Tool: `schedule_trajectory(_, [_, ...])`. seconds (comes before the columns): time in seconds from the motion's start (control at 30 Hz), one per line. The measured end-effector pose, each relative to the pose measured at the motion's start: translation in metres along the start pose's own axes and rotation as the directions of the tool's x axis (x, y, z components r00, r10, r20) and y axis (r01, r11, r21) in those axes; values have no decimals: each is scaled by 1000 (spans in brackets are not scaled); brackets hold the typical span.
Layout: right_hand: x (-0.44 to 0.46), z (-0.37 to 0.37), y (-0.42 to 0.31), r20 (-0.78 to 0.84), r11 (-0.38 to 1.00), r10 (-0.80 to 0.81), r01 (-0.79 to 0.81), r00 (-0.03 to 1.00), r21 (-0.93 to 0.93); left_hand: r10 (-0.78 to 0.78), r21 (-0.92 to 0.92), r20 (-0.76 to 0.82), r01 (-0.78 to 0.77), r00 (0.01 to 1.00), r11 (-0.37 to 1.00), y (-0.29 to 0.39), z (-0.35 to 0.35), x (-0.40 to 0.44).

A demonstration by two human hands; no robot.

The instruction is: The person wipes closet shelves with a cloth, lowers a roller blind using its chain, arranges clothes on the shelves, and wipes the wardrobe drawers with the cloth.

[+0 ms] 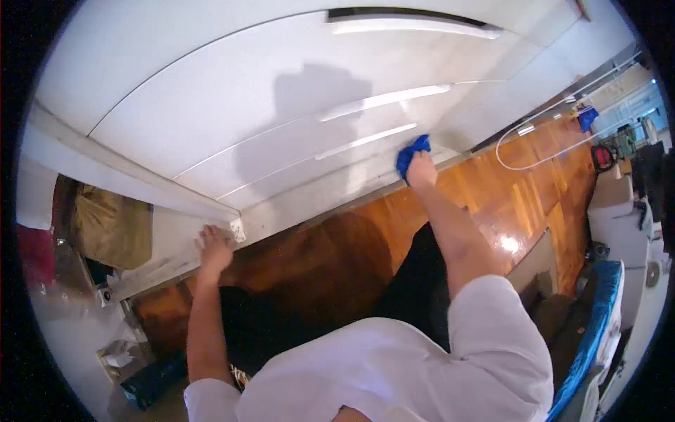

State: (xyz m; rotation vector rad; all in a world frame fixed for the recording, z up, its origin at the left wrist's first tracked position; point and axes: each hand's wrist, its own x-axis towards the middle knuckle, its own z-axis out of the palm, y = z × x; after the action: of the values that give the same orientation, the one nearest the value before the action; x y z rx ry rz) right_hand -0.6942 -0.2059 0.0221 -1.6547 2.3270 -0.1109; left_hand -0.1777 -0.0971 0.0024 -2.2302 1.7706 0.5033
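Note:
My right hand point(422, 169) is closed on a crumpled blue cloth point(406, 159). It presses the cloth against the low white base strip of a white drawer cabinet point(211, 112), just above the floor. Out to the left, my left hand point(215, 247) has its fingers spread against the base strip, holding nothing. Beside its fingertips is the foot of a white upright post, with a small speckled patch point(238, 230) on it. Several wide drawer fronts with long pale handles point(387, 103) rise above my hands.
Brown wood parquet point(492, 184) lies below the cabinet. At left, an open compartment holds an olive-brown bag point(114, 224). A white looped rail or cord point(500, 155) stands at the right, and a blue-edged padded item point(598, 316) is near my right side.

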Motion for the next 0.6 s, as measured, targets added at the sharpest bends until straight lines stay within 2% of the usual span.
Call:
schedule_trajectory(0.03, [-6, 11, -7, -151, 959, -128, 161, 980, 233, 22, 27, 79, -24, 997, 999, 28, -5, -14])
schedule_trajectory(0.07, [-31, 4, -43, -122, 903, -313, 335, 942, 270, 83, 15, 86, -85, 993, 996, 61, -13, -26])
schedule_trajectory(0.1, [-49, 30, -61, -272, 781, -453, 525, 849, 338, 150, 0, 90, -151, 985, 989, 93, -19, -35])
schedule_trajectory(0.13, [-63, 4, -105, 381, 902, -397, 431, 835, -5, 243, 3, 60, -244, 968, 970, 120, -19, -38])
schedule_trajectory(0.17, [-71, 21, -108, 239, 817, -573, 571, 784, 85, 336, 7, 26, -337, 941, 942, 146, -19, -41])
schedule_trajectory(0.2, [-79, 37, -110, 85, 696, -718, 708, 691, 123, 426, 14, -9, -426, 905, 905, 166, -19, -40])
schedule_trajectory(0.23, [-74, 71, -90, -296, 349, -902, 934, 314, -71, 488, 31, -75, -487, 870, 873, 181, -15, -35])
schedule_trajectory(0.27, [-50, 72, -73, -134, 363, -926, 930, 353, -58, 544, 55, -138, -542, 828, 838, 193, -10, -28])
schedule_trajectory(0.3, [-10, 80, -48, 225, 589, -788, 808, 572, 8, 594, 77, -201, -592, 779, 803, 202, -9, -21])
schedule_trajectory(0.33, [19, 59, -6, 290, 582, -749, 800, 596, -143, 658, 37, -217, -668, 721, 744, 208, -10, -16])
schedule_trajectory(0.37, [38, 37, 47, 169, 505, -825, 837, 539, -210, 689, 92, -197, -686, 698, 721, 212, -7, -11])
schedule_trajectory(0.4, [48, 25, 91, -31, 780, -619, 610, 785, -140, 718, 145, -174, -704, 674, 695, 214, -1, -6])
schedule_trajectory(0.47, [71, -24, 140, -25, 960, -273, 271, 962, -75, 739, 182, -156, -716, 655, 674, 216, 5, 0])
schedule_trajectory(0.5, [78, -39, 153, -16, 996, -79, 78, 997, -42, 733, 170, -161, -714, 660, 680, 215, 7, 2])
schedule_trajectory(0.53, [83, -35, 150, -187, 952, -298, 305, 936, 5, 728, 156, -164, -711, 666, 685, 214, 9, 4])
schedule_trajectory(0.57, [90, -26, 138, -358, 854, -485, 521, 798, 6, 722, 155, -185, -706, 667, 691, 213, 12, 9])
schedule_trajectory(0.6, [77, -36, 115, -337, 905, -359, 413, 870, 102, 715, 155, -206, -699, 668, 698, 213, 16, 12])
